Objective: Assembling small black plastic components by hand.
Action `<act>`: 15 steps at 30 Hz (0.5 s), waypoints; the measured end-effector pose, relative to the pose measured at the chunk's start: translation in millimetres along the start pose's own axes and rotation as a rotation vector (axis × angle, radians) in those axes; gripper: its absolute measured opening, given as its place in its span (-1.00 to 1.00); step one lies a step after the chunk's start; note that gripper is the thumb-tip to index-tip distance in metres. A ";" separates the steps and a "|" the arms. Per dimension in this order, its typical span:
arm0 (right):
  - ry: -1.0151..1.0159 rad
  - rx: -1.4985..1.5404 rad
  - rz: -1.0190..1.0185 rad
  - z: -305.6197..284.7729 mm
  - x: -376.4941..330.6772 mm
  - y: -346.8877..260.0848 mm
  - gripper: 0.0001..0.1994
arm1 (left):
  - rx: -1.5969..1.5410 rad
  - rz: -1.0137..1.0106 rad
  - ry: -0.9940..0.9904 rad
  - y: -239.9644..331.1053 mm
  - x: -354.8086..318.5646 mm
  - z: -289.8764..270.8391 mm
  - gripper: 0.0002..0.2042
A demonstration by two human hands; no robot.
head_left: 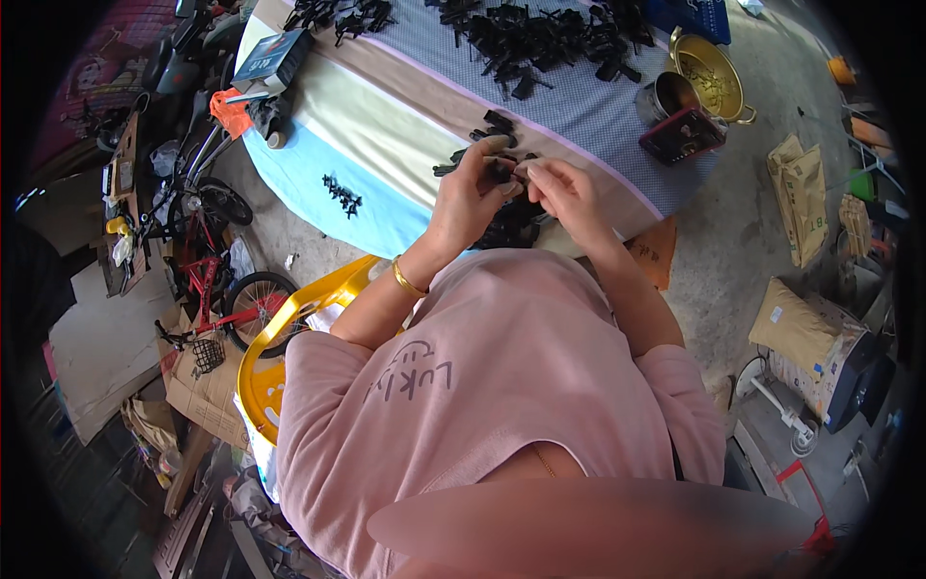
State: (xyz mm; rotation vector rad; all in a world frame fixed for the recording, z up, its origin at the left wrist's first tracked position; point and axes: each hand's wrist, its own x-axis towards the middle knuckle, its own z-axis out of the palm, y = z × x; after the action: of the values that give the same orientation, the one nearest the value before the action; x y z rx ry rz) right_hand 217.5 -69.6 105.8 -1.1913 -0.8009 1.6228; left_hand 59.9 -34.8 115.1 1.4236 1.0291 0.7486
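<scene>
Both hands meet at the near edge of the cloth-covered table (386, 125). My left hand (463, 198) is closed around a small black plastic part (499, 172), its thumb and fingers curled about it. Fingertips pinched, my right hand (569, 198) works right beside that part; what lies in the pinch is too small to make out. Below the hands, more black parts (509, 230) are heaped at the table edge, and a few (497, 123) lie just beyond my left fingers. A large pile of similar black pieces (531, 43) spreads across the far side.
At the right stand a gold-coloured pan (683, 50) with small brass-coloured pieces, a metal cup (656, 96) and a phone (683, 137). Small black pieces (342, 196) lie on the left. Farther left are a box (274, 60) and an orange bag (230, 114). A yellow chair (253, 381) is behind me.
</scene>
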 end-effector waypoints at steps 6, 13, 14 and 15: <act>0.158 -0.683 -0.462 7.0 1.2 0.6 -0.75 | 0.396 0.146 -0.081 14.6 -7.8 11.2 -0.41; 0.075 -0.238 -0.256 -13.9 -13.5 -27.3 -0.80 | -0.356 -0.093 -0.414 28.8 -2.8 -21.8 -0.49; 0.012 -0.211 -0.225 -15.6 -14.0 -28.5 -0.79 | -0.356 -0.094 -0.414 25.9 -2.2 -23.9 -0.49; -0.028 -0.237 -0.297 -14.3 -11.1 -22.8 -0.81 | -0.450 -0.215 -0.501 20.8 -1.4 -25.6 -0.53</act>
State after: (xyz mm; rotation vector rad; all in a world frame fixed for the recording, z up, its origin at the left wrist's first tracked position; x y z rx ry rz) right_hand 239.0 -72.4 125.3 -1.1501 -1.1548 1.3298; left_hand 39.8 -24.2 139.0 1.0135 0.5638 0.3988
